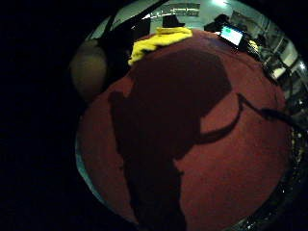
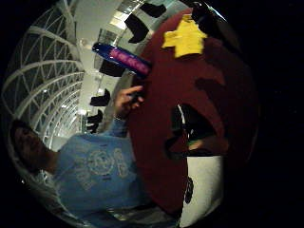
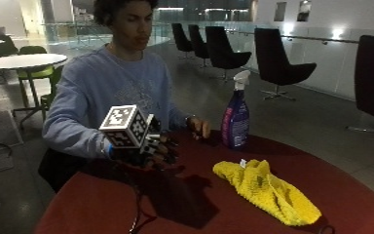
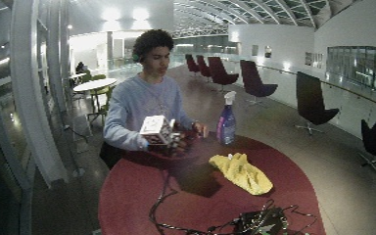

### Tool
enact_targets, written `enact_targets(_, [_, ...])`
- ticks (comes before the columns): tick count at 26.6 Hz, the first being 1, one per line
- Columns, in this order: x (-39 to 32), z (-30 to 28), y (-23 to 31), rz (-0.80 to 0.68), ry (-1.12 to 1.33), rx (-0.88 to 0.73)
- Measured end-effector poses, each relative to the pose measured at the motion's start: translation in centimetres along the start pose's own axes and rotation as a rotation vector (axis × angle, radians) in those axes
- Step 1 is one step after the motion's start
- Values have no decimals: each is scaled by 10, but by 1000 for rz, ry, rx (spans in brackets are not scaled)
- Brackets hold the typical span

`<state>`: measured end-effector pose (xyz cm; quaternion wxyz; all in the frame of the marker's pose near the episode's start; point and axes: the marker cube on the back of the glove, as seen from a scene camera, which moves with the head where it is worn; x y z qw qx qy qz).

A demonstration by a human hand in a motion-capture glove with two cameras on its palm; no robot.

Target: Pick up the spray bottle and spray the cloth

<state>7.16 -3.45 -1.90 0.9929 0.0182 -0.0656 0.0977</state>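
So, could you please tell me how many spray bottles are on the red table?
1. The spray bottle stands upright at the table's far edge, beside the person's bare hand and beyond the yellow cloth.

Black chairs (image 3: 280,58) (dim glazed hall)

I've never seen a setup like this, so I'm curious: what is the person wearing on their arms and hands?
Both arms are covered by the long sleeves of a light blue sweatshirt with a faint printed design on the chest. The right hand wears a black glove with black straps. The left hand is bare, with what looks like a thin band at the wrist.
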Motion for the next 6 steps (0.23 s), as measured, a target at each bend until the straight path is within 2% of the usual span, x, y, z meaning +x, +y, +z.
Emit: enact_targets(6, [52, -11, 33, 51, 125, -44])
